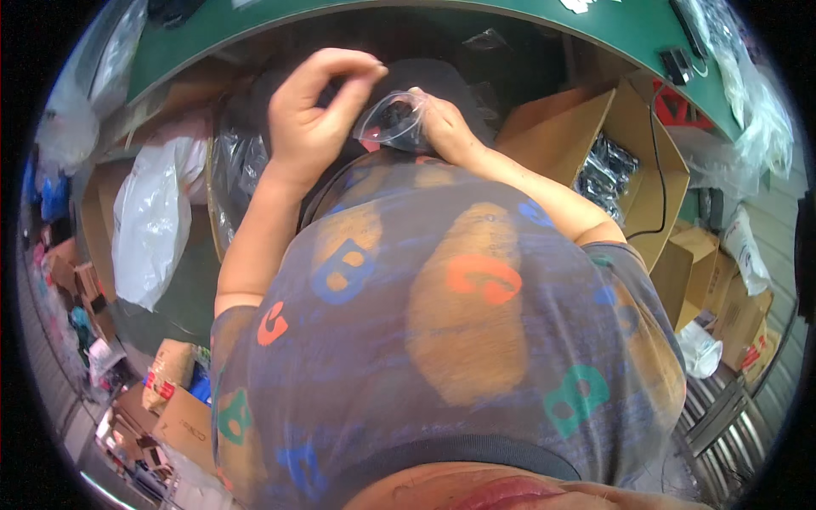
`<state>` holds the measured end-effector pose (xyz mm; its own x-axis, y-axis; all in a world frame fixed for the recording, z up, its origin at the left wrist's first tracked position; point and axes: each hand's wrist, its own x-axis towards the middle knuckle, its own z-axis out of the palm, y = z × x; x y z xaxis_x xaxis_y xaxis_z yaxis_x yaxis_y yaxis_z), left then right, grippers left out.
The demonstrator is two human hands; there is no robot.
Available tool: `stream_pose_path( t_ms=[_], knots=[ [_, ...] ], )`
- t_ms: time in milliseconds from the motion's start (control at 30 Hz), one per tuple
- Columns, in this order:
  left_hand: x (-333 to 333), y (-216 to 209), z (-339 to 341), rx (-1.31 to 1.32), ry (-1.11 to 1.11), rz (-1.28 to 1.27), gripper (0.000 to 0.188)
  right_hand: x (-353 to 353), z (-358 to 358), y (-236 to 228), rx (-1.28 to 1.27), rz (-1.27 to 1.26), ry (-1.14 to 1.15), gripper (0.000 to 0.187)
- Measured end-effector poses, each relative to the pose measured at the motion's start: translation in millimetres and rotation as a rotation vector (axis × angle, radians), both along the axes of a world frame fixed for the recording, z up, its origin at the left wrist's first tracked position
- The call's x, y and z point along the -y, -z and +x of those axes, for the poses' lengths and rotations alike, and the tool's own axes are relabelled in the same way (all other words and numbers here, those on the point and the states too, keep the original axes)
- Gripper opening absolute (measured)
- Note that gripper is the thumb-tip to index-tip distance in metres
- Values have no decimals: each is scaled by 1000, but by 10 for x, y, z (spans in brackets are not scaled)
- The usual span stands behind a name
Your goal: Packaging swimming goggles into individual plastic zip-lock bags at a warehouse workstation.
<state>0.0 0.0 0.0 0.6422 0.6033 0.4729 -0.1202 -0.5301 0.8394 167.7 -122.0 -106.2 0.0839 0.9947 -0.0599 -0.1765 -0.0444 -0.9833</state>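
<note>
Above my lap, my right hand (448, 132) grips the edge of a small clear plastic bag (405, 127), whose rim stands open in a loop. Something dark lies in or behind the bag; its kind is not clear. To the left of the bag, my left hand (308, 119) is raised with its thumb and forefinger curved into a ring, tips together. Whatever those fingertips pinch, if anything, is too small to make out. The left hand appears apart from the bag.
A green table (246, 21) curves across the far side. At right, an open cardboard box (557, 127) holds several black items in clear wrapping, with a black cable (663, 178) hanging over it. A white plastic bag (153, 221) hangs at left. Cartons (183, 425) stand lower left.
</note>
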Motion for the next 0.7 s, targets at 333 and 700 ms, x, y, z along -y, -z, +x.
stream_pose_path(
  t_ms=[333,700],
  knots=[
    [347,163,220,-420,43,296,19,-259,-79,426,399,157,156,45],
    [309,96,568,-427,163,238,5,-101,17,321,356,16,245,59]
  ],
)
